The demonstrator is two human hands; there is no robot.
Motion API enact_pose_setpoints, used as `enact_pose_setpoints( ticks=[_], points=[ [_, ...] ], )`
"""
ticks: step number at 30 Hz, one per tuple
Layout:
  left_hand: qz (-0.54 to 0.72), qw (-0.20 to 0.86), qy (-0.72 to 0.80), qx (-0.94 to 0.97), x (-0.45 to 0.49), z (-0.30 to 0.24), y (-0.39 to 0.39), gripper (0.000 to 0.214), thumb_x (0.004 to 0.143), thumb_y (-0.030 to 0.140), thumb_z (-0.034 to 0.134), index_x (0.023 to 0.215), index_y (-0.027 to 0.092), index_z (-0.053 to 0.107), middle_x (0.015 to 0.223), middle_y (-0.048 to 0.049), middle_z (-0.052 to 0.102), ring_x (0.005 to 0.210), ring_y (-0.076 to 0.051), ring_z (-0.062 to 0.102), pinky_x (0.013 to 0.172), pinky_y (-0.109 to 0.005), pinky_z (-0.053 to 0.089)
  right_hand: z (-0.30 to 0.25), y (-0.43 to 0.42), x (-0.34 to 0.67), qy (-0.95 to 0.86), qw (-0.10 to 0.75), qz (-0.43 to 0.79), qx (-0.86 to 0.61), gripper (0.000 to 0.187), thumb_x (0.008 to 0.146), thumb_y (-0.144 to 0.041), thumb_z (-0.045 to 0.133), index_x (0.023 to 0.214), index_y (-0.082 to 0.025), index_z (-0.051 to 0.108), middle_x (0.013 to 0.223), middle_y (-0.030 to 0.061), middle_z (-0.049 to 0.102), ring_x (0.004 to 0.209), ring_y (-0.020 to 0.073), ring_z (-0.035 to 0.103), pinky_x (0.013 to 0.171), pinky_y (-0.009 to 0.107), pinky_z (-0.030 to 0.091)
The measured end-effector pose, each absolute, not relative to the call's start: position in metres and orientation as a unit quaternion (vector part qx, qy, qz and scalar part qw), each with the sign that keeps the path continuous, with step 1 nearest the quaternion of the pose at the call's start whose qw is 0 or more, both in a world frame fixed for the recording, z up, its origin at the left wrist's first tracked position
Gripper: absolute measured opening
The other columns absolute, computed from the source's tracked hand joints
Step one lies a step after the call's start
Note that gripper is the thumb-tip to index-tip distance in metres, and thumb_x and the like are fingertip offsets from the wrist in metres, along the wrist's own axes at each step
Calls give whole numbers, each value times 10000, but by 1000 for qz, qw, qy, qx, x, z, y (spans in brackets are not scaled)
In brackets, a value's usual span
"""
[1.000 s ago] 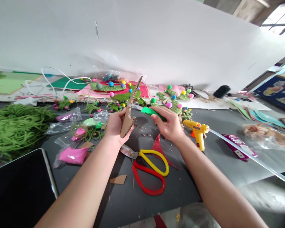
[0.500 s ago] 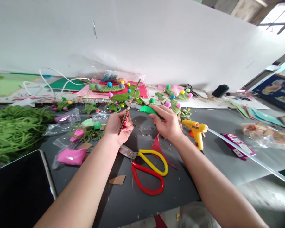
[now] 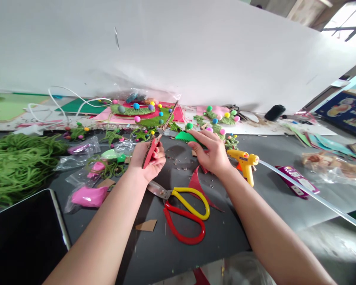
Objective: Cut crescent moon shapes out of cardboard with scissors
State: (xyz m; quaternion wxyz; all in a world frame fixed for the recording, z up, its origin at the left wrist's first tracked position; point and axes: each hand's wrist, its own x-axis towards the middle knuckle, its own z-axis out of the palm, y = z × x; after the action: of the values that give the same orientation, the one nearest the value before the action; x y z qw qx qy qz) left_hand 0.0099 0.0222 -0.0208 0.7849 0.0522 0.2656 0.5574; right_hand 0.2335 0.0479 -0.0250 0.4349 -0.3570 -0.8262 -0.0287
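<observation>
My left hand [image 3: 154,164] pinches a strip of corrugated cardboard [image 3: 148,155] with a red face, held nearly edge-on and slanting up to the right. In my right hand [image 3: 213,153] is a green utility knife [image 3: 184,137], fingers closed along its handle. Its blade points left and meets the cardboard's edge just above my left fingers. Below the hands lie scissors [image 3: 166,194] with one yellow and one red handle. A red scrap [image 3: 199,185] rests beside them, and a small brown cardboard offcut [image 3: 146,225] sits nearer to me.
A yellow glue gun [image 3: 245,161] with a long clear glue stick lies right. Green yarn [image 3: 20,166] and a phone [image 3: 26,237] occupy the left, near a bagged pink lump [image 3: 89,196]. Pompom-decorated green pieces [image 3: 136,111] line the back, before a white board [image 3: 172,51].
The cardboard has turned slightly in my left hand, so more of its red face shows. The knife stays against its edge, and my right hand has shifted only a little.
</observation>
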Motion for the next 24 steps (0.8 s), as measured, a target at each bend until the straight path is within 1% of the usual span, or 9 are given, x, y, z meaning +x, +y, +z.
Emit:
enact_pose_setpoints(
  ticks=[5,10,12,14,17,20,24],
  points=[
    [560,789,245,60,9,-25,22,272,947,11,419,762,102,596,515,17,504,326,-28,463,325,-100,265,-22,47,234,-830,435,-4,-348,338,1072,-407,574,1275,-226,776,945,95,735,876,264,683,793,410,530],
    [559,787,251,69,12,-24,20,386,1055,112,342,756,109,586,516,16,498,327,-28,456,324,-109,250,-20,43,231,-827,425,-34,-366,338,1074,-407,574,1279,-226,774,935,98,728,873,271,677,779,410,509],
    [559,784,261,74,12,-22,20,383,1065,132,367,749,110,581,513,23,493,321,-24,448,323,-111,243,-21,43,231,-828,424,-38,-364,338,1074,-402,574,1280,-223,774,936,100,729,875,274,678,781,413,507],
    [560,780,267,81,11,-19,20,343,1043,99,407,746,111,577,513,31,489,318,-18,445,324,-109,239,-21,43,232,-829,426,-30,-360,337,1072,-403,576,1286,-229,771,944,99,732,878,274,680,791,415,514],
    [563,779,261,86,7,-17,21,323,1024,66,415,746,115,572,514,36,484,313,-10,431,325,-105,223,-21,45,235,-830,428,-15,-358,340,1071,-419,581,1289,-238,768,963,96,739,890,270,683,804,415,524],
    [563,781,256,82,4,-18,21,297,1038,118,456,765,129,571,518,41,480,317,-15,420,328,-114,219,-20,45,236,-830,429,-5,-356,339,1067,-431,595,1281,-231,767,984,101,750,912,273,691,817,417,530],
    [566,774,272,80,6,-18,19,299,1044,135,432,778,141,568,525,40,478,323,-25,418,334,-124,223,-20,42,231,-830,417,-3,-370,336,1069,-430,588,1274,-228,762,1015,117,762,934,285,702,841,428,539]
  ],
)
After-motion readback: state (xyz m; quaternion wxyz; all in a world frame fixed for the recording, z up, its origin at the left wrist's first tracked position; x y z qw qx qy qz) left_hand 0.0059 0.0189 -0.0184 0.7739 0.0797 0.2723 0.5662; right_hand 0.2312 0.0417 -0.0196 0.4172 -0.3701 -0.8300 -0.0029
